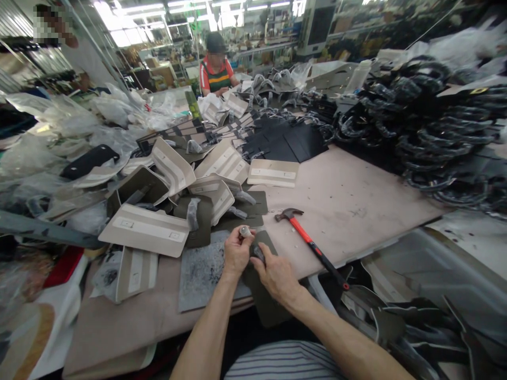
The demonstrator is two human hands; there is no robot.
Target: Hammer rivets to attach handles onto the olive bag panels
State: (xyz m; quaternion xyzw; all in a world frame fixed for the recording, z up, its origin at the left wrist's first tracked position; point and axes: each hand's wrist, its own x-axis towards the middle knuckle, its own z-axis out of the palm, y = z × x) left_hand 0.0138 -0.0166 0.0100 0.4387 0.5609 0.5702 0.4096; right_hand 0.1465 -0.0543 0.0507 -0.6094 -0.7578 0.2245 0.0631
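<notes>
My left hand (236, 252) is closed around a small grey cylindrical tool (245, 231) held upright at the near table edge. My right hand (276, 273) is closed in a pinch on a dark olive leather piece (264, 301) that lies flat and hangs over the table edge, with a small metal part at the fingertips. Both hands touch the piece over a grey stone slab (200, 272). A hammer (312, 246) with a red and black handle lies just right of my hands, untouched.
Beige and olive cut panels (144, 229) are piled to the left and behind. Black pieces (283, 140) and coiled black straps (435, 126) fill the back right. Clear plastic bags (59, 126) heap at left. Another person (216, 66) sits across the table.
</notes>
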